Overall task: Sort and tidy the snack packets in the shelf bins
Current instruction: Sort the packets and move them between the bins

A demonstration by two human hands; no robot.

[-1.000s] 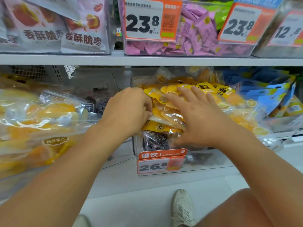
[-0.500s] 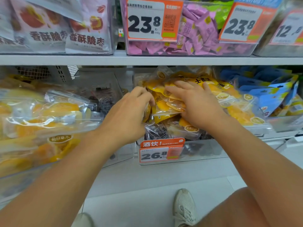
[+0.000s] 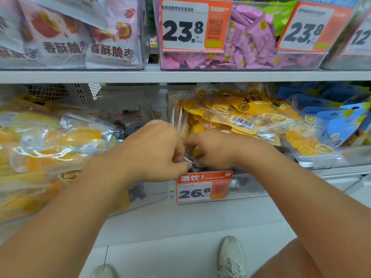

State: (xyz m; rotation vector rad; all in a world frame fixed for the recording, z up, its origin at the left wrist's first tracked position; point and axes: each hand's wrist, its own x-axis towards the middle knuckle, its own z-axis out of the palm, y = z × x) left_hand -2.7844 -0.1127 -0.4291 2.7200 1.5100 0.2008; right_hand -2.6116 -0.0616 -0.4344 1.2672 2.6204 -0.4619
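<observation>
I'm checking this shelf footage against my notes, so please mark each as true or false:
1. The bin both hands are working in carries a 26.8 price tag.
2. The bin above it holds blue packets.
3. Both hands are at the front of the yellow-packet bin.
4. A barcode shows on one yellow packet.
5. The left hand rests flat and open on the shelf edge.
1. True: the 26.8 price tag hangs on the front of the clear bin where the hands meet.
2. False: the upper bin holds pink packets; blue packets sit to the right on the lower shelf.
3. True: left hand and right hand meet below the yellow packets.
4. True: barcode.
5. False: its fingers are curled, pinching a clear packet edge.
</observation>
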